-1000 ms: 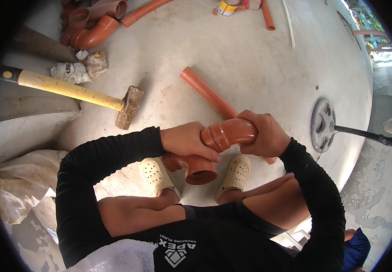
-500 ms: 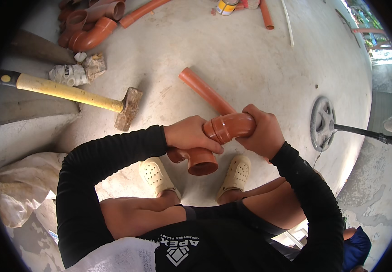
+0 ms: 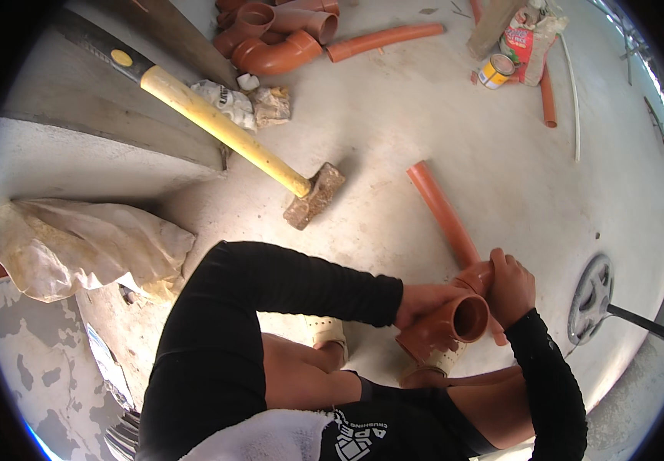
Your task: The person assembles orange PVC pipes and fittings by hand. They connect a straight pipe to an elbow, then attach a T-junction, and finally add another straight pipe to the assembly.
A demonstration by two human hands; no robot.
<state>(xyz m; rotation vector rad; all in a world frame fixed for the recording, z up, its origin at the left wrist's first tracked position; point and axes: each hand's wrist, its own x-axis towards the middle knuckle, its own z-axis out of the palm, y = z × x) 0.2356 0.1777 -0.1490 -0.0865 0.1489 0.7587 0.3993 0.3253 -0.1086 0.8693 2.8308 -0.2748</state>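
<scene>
The person's left hand (image 3: 422,301) wraps around the body of an orange-brown plastic pipe fitting (image 3: 445,326), fingers closed on its side. The right hand (image 3: 510,288) clasps the same fitting from the far side, where a long straight orange plastic pipe (image 3: 442,213) enters it. Both hands press firmly on the joint, which sits low in front of the person, just above a pair of cream perforated clogs (image 3: 330,335). The fitting's open round mouth faces up toward the camera. The straight pipe slants away across the pale concrete floor (image 3: 439,107).

A sledgehammer with a yellow handle and rusty head (image 3: 270,157) lies well apart to the left, its handle resting over a concrete step (image 3: 94,165). A heap of orange pipe elbows (image 3: 274,34) lies at the far edge, near a small yellow tin can (image 3: 495,71). A crumpled beige sack (image 3: 78,246) lies on the left. A round metal drain cover (image 3: 591,298) sits to the right.
</scene>
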